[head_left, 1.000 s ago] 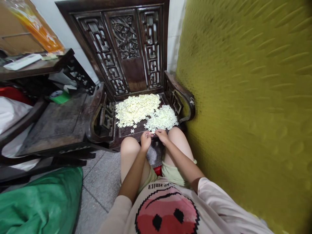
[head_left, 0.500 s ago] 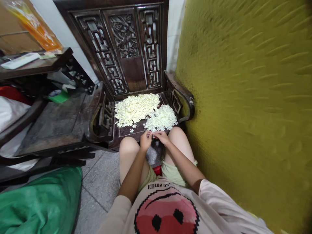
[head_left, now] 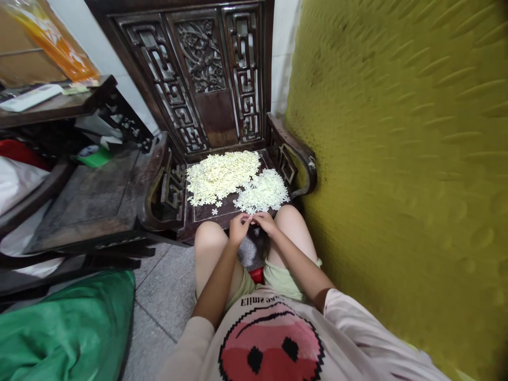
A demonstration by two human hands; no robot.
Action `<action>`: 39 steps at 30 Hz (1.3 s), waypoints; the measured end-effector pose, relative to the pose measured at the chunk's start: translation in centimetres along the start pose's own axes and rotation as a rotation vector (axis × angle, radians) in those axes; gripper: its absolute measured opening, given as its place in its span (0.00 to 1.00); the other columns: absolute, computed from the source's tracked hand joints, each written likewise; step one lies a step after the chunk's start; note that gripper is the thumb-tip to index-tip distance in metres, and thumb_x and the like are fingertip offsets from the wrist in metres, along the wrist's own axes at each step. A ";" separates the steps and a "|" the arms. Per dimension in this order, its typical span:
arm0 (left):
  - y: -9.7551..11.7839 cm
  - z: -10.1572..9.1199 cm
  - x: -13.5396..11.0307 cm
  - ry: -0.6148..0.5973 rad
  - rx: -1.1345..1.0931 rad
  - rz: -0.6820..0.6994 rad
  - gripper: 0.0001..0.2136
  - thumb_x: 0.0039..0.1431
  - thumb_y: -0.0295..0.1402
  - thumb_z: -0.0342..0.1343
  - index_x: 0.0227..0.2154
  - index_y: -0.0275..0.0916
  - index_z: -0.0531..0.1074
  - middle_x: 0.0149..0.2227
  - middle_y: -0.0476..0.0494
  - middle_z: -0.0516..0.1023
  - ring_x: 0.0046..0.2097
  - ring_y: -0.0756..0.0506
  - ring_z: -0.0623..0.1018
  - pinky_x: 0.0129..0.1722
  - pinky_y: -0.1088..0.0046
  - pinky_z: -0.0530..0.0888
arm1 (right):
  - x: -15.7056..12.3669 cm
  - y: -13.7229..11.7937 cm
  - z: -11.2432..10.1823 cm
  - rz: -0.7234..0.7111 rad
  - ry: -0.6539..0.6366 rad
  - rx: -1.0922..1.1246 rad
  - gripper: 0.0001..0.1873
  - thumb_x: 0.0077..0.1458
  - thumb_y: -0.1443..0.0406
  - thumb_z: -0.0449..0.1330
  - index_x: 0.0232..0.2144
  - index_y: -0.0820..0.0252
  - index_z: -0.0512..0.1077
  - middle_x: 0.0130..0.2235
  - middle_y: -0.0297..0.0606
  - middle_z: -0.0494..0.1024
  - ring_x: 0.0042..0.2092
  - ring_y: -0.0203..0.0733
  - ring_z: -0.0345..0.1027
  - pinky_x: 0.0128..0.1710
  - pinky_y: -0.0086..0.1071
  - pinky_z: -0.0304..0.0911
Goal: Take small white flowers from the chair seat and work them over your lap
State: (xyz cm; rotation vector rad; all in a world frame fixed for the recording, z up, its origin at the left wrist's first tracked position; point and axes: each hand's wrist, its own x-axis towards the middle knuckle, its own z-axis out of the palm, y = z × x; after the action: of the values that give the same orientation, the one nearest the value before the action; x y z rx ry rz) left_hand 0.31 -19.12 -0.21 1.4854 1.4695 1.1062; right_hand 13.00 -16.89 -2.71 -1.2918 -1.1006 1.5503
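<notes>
My left hand (head_left: 239, 227) and my right hand (head_left: 265, 223) meet over my lap, at the front edge of the dark wooden chair's seat (head_left: 206, 216). The fingers of both are pinched together, tip to tip; whatever is between them is too small to make out. Just beyond my fingertips lies a pile of whitish flower-shaped pieces (head_left: 264, 191). Behind it and to the left spreads a larger pile of pale yellow flower-shaped pieces (head_left: 222, 177). A single loose flower piece (head_left: 215, 211) rests near the front of the seat.
Curved armrests (head_left: 305, 169) flank the seat, with a carved backrest (head_left: 210, 106) behind. A yellow textured sheet (head_left: 397, 159) stands close on the right. On the left are a wooden seat (head_left: 87, 196) with a green tape roll (head_left: 94, 156), and a green cloth (head_left: 71, 323).
Both hands have shifted very slightly to the right, with the fingertips still pressed together. The piles look the same.
</notes>
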 end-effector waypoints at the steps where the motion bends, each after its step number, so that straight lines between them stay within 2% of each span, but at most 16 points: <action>1: -0.1 0.1 0.0 0.011 0.004 -0.002 0.06 0.48 0.34 0.54 0.28 0.38 0.72 0.29 0.44 0.76 0.33 0.47 0.75 0.38 0.70 0.70 | 0.1 0.1 0.0 -0.019 0.002 -0.028 0.08 0.40 0.61 0.57 0.21 0.61 0.72 0.23 0.34 0.74 0.26 0.36 0.68 0.32 0.30 0.61; 8: -1.1 0.4 0.2 0.064 0.053 -0.050 0.02 0.46 0.27 0.51 0.23 0.38 0.68 0.26 0.47 0.73 0.30 0.48 0.73 0.36 0.71 0.69 | -0.6 -0.2 0.3 -0.231 0.037 -0.379 0.05 0.42 0.65 0.56 0.22 0.61 0.70 0.27 0.35 0.74 0.28 0.36 0.65 0.32 0.29 0.60; 10: -1.2 0.6 0.2 0.084 0.015 -0.091 0.02 0.45 0.26 0.50 0.23 0.39 0.66 0.25 0.48 0.72 0.29 0.49 0.73 0.34 0.72 0.69 | -0.9 -0.5 0.5 -0.257 0.038 -0.400 0.04 0.43 0.65 0.55 0.22 0.60 0.69 0.26 0.35 0.73 0.28 0.35 0.65 0.31 0.29 0.60; 16: -1.4 1.3 0.4 0.156 -0.255 -0.239 0.02 0.44 0.25 0.48 0.22 0.39 0.61 0.22 0.51 0.70 0.28 0.51 0.73 0.32 0.75 0.70 | -1.2 -0.8 1.2 -0.121 0.043 -0.200 0.04 0.42 0.65 0.54 0.24 0.59 0.67 0.25 0.35 0.74 0.26 0.38 0.69 0.29 0.30 0.61; 20: -1.6 0.3 1.1 0.265 -0.320 -0.335 0.04 0.45 0.25 0.44 0.25 0.39 0.59 0.21 0.53 0.69 0.26 0.51 0.74 0.31 0.75 0.70 | -1.0 -0.8 1.0 -0.078 0.128 -0.108 0.06 0.42 0.63 0.53 0.21 0.59 0.65 0.21 0.34 0.73 0.27 0.40 0.70 0.34 0.32 0.61; 22: -1.6 -0.4 1.4 0.313 -0.352 -0.334 0.04 0.46 0.25 0.43 0.26 0.39 0.59 0.22 0.52 0.70 0.27 0.52 0.74 0.32 0.74 0.70 | -0.8 -0.8 0.5 -0.043 0.175 -0.034 0.07 0.42 0.61 0.53 0.20 0.59 0.64 0.21 0.34 0.74 0.29 0.41 0.71 0.35 0.32 0.61; 25: -1.8 -0.6 1.6 0.282 -0.358 -0.315 0.03 0.45 0.26 0.46 0.25 0.39 0.61 0.22 0.52 0.70 0.28 0.51 0.74 0.33 0.74 0.70 | -0.4 -0.9 -0.3 0.032 0.181 0.067 0.08 0.41 0.60 0.54 0.21 0.60 0.66 0.26 0.37 0.75 0.31 0.42 0.71 0.32 0.32 0.61; 30: -2.3 0.7 1.1 0.273 -0.384 -0.426 0.02 0.45 0.27 0.49 0.21 0.37 0.62 0.19 0.53 0.68 0.27 0.52 0.72 0.32 0.74 0.70 | -0.5 -0.5 -0.5 0.156 0.157 0.079 0.09 0.37 0.59 0.57 0.21 0.59 0.67 0.26 0.38 0.75 0.30 0.45 0.72 0.28 0.33 0.61; 34: -2.6 0.9 1.0 0.314 -0.430 -0.447 0.04 0.43 0.28 0.53 0.19 0.37 0.63 0.18 0.53 0.67 0.25 0.53 0.71 0.31 0.75 0.69 | -0.5 0.2 0.0 0.134 0.080 0.112 0.08 0.37 0.59 0.57 0.20 0.57 0.63 0.24 0.37 0.74 0.29 0.45 0.71 0.30 0.34 0.63; 37: -2.5 0.6 0.9 0.294 -0.506 -0.470 0.05 0.42 0.28 0.55 0.19 0.36 0.63 0.18 0.53 0.68 0.24 0.53 0.71 0.30 0.75 0.69 | -0.4 0.2 0.2 0.119 0.070 0.217 0.08 0.38 0.61 0.55 0.19 0.56 0.59 0.24 0.36 0.74 0.29 0.44 0.71 0.32 0.36 0.64; 39: -2.4 0.6 0.8 0.278 -0.535 -0.471 0.06 0.41 0.29 0.56 0.19 0.36 0.63 0.19 0.53 0.68 0.24 0.53 0.70 0.30 0.75 0.69 | -0.4 0.0 0.3 0.164 0.071 0.290 0.07 0.40 0.61 0.53 0.20 0.56 0.57 0.24 0.37 0.74 0.28 0.44 0.71 0.32 0.36 0.65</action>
State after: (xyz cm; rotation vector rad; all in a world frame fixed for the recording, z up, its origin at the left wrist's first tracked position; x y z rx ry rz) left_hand 0.01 -18.19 -2.61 0.5970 1.4493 1.3009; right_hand 12.78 -17.32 -2.56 -1.2493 -0.7085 1.6990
